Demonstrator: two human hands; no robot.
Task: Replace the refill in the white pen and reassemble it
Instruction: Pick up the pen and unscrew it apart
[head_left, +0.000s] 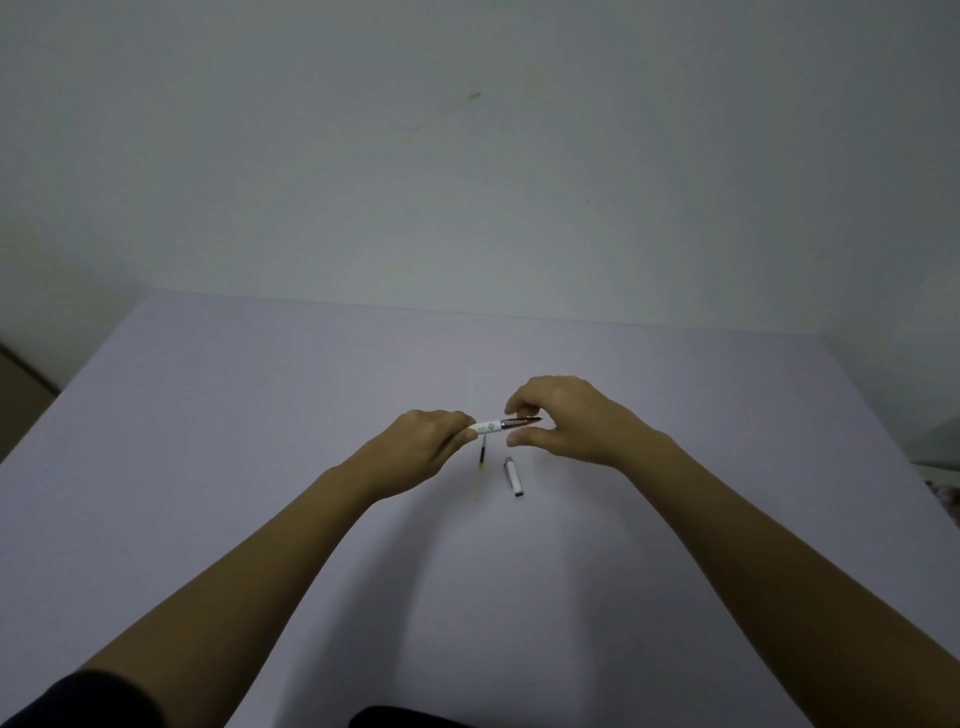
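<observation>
My left hand (423, 449) grips the white pen barrel (488, 426) at its left end and holds it level above the table. The pen's dark metallic tip section (522, 422) points right, between the thumb and fingers of my right hand (563, 423). The right fingers curl around the tip section with a small gap, so I cannot tell whether they touch it. Below the pen a thin dark refill (482, 457) with a yellowish end lies on the table. The white pen cap (513, 476) lies just right of the refill.
The work surface is a pale lilac table (260, 441) against a plain grey wall (467, 156). Its left edge runs diagonally at the far left, with a brown floor strip (23, 395) beyond it. Something patterned (948, 499) shows at the right edge.
</observation>
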